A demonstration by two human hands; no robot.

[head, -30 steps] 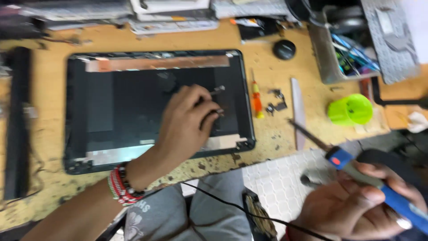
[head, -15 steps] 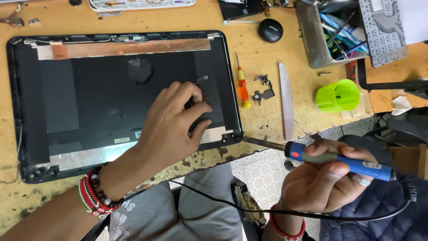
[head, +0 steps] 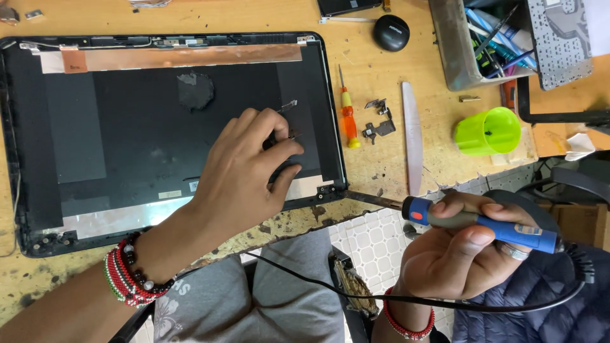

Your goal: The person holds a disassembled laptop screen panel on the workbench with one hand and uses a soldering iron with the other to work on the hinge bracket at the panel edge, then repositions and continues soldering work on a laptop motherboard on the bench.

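Observation:
A black laptop lid shell [head: 127, 140] lies inside-up on the wooden bench, with a copper-coloured foil strip [head: 184, 57] along its far edge. My left hand [head: 244, 171] rests on its right part, fingertips pinching a small dark metal piece [head: 287, 106] against the shell. My right hand [head: 464, 244] grips a blue and grey soldering iron [head: 483, 222] by the handle, off the bench's front edge. Its dark tip [head: 372, 199] points left toward the shell's near right corner hinge mount [head: 327, 188].
Right of the shell lie a small red and yellow screwdriver [head: 347, 111], a metal hinge bracket [head: 379, 121] and a pale flat pry tool [head: 412, 136]. A green cup [head: 488, 131], a grey tool bin [head: 473, 44], a black round object [head: 391, 32]. The iron's black cord [head: 305, 279] crosses my lap.
The view has shifted toward the shell. My right hand has brought the soldering iron up and left, its tip now near the shell's corner. My left hand has stayed on the shell.

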